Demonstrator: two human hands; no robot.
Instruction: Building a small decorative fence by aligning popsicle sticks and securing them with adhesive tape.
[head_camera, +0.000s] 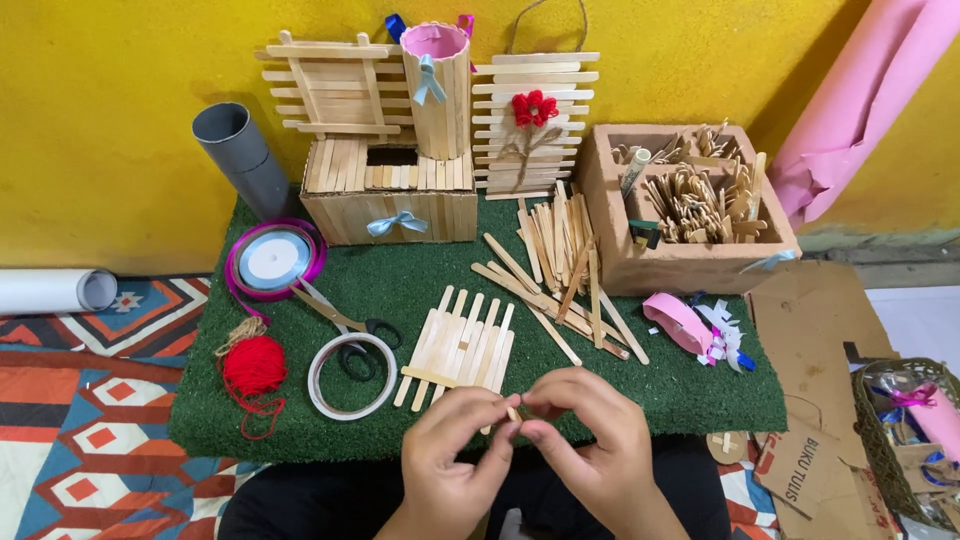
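Note:
My left hand (450, 455) and my right hand (590, 445) meet at the fingertips just in front of the green turf mat (400, 275). Both pinch a small piece of wooden craft stick (513, 412) between thumbs and forefingers. Right behind the hands lies a flat panel of glued craft sticks (458, 345). A loose heap of craft sticks (555, 260) lies further back on the mat.
On the mat: scissors (345, 325), a clear tape ring (352, 375), red yarn (253, 367), a ribbon spool (274, 260), a pink tape roll (680, 320). Behind stand a stick box (390, 195), a stick cup (437, 90), a brick-coloured box of sticks (690, 205), a grey pipe (240, 155).

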